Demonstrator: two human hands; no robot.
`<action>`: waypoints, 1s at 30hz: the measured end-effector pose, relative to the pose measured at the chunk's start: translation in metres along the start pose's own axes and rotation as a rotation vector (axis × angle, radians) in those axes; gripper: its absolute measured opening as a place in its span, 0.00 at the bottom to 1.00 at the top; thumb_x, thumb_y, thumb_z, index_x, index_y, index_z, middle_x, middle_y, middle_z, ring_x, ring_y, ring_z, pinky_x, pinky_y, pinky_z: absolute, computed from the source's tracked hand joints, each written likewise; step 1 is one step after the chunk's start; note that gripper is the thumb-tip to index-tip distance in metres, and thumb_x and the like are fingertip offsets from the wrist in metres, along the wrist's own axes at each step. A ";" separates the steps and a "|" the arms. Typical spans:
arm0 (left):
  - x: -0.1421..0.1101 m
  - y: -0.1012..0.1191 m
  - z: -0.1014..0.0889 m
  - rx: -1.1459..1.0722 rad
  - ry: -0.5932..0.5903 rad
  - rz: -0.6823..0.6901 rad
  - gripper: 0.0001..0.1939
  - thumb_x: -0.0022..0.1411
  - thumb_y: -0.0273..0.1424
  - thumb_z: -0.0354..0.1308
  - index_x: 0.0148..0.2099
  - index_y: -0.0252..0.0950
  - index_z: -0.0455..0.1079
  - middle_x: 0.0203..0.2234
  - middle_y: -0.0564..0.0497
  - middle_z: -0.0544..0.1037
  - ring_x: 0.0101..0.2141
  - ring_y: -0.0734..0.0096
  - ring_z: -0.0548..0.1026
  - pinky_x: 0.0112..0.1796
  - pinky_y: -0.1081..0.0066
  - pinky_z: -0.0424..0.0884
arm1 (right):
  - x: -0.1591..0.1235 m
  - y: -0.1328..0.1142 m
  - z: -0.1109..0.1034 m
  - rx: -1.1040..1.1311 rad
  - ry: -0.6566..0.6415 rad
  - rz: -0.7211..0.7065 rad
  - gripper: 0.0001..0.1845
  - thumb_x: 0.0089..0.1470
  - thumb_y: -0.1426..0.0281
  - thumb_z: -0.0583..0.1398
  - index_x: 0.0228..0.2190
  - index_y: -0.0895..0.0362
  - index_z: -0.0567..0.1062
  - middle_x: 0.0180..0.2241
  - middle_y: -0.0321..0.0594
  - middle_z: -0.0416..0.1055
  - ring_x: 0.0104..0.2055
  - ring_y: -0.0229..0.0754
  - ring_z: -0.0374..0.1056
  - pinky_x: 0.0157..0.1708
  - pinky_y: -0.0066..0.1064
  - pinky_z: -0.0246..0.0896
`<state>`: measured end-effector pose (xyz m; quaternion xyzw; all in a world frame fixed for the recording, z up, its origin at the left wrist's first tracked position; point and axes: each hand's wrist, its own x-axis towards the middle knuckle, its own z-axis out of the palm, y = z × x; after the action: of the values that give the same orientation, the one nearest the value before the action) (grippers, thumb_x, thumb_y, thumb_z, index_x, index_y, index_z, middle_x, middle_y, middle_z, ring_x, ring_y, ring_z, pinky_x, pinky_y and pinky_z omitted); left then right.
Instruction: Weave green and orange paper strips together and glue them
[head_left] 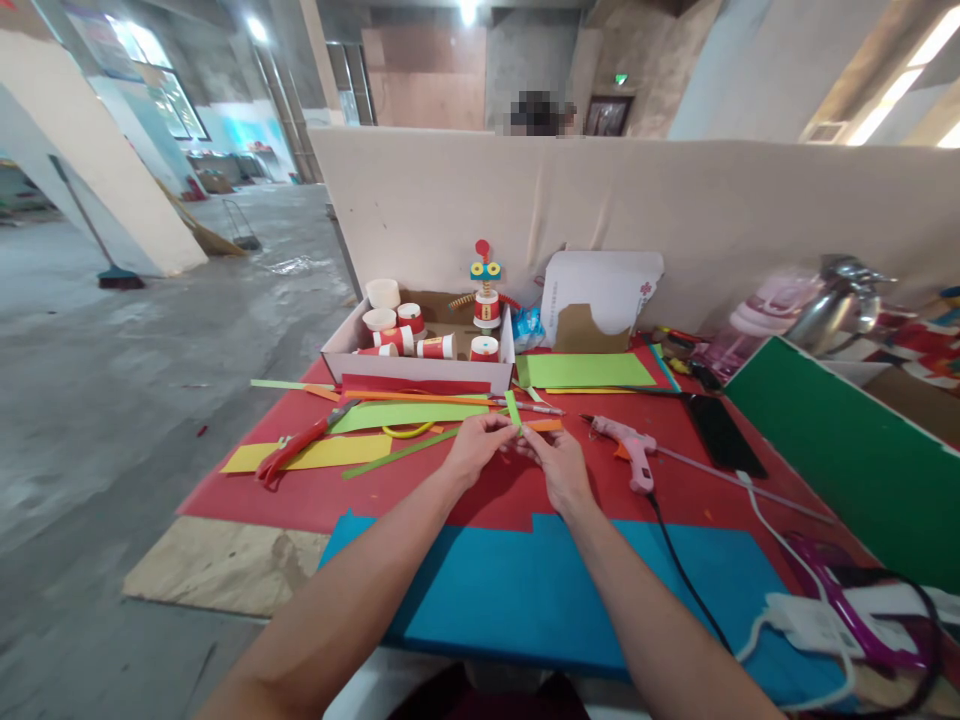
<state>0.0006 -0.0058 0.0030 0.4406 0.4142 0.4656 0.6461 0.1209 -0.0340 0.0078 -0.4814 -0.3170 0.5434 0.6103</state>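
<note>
Both my hands meet over the middle of the red sheet [480,497]. My left hand [480,448] and my right hand [556,463] pinch a light green paper strip [513,408] between their fingertips; its upper end sticks up, and the lower part is hidden by my fingers. An orange paper piece [547,426] shows just behind my right fingers. Left of my hands lie a narrow green strip [401,452], yellow-handled scissors [409,431], a yellow paper sheet [352,452] and red-handled pliers [296,448]. A pink glue gun [634,450] rests to the right of my right hand.
At the back stands a white box [420,373] with several paper cups and a cup figure [486,305]. Green paper [589,370], a black phone [724,435] and a green board [862,460] sit to the right. Cables and a power strip [817,625] occupy the front right. Blue paper [495,580] covers the front.
</note>
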 end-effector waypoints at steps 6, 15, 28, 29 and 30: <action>-0.003 0.007 0.000 -0.039 -0.023 0.015 0.15 0.40 0.37 0.67 0.26 0.31 0.70 0.16 0.55 0.69 0.19 0.79 0.65 0.20 0.76 0.64 | 0.002 -0.003 -0.005 0.106 -0.104 0.066 0.12 0.31 0.68 0.70 0.23 0.57 0.76 0.21 0.34 0.75 0.25 0.38 0.72 0.34 0.34 0.71; -0.002 0.005 0.000 0.017 -0.030 0.029 0.13 0.41 0.34 0.67 0.26 0.30 0.71 0.19 0.54 0.72 0.20 0.80 0.65 0.23 0.76 0.63 | 0.006 0.005 -0.012 0.224 -0.177 0.136 0.16 0.31 0.68 0.72 0.26 0.56 0.75 0.22 0.34 0.75 0.26 0.37 0.71 0.35 0.31 0.70; -0.002 0.007 0.001 0.059 0.009 0.039 0.11 0.41 0.32 0.66 0.27 0.30 0.72 0.19 0.54 0.72 0.20 0.80 0.65 0.24 0.76 0.62 | 0.008 0.006 -0.013 0.211 -0.193 0.164 0.19 0.29 0.68 0.73 0.27 0.55 0.74 0.24 0.33 0.75 0.27 0.35 0.71 0.35 0.29 0.70; -0.002 0.008 0.001 0.058 0.009 0.038 0.11 0.41 0.32 0.66 0.27 0.30 0.72 0.19 0.54 0.72 0.20 0.80 0.65 0.24 0.76 0.63 | 0.008 0.006 -0.012 0.205 -0.192 0.165 0.19 0.29 0.68 0.73 0.27 0.55 0.74 0.24 0.33 0.75 0.28 0.35 0.72 0.35 0.29 0.70; -0.002 0.008 0.001 0.056 0.007 0.034 0.11 0.41 0.33 0.66 0.27 0.30 0.72 0.19 0.54 0.72 0.20 0.80 0.65 0.23 0.76 0.63 | 0.008 0.005 -0.012 0.196 -0.194 0.166 0.19 0.29 0.67 0.73 0.27 0.55 0.75 0.24 0.33 0.75 0.28 0.35 0.72 0.35 0.29 0.70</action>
<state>-0.0011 -0.0070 0.0112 0.4638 0.4218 0.4664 0.6241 0.1313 -0.0296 -0.0015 -0.3895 -0.2792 0.6643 0.5737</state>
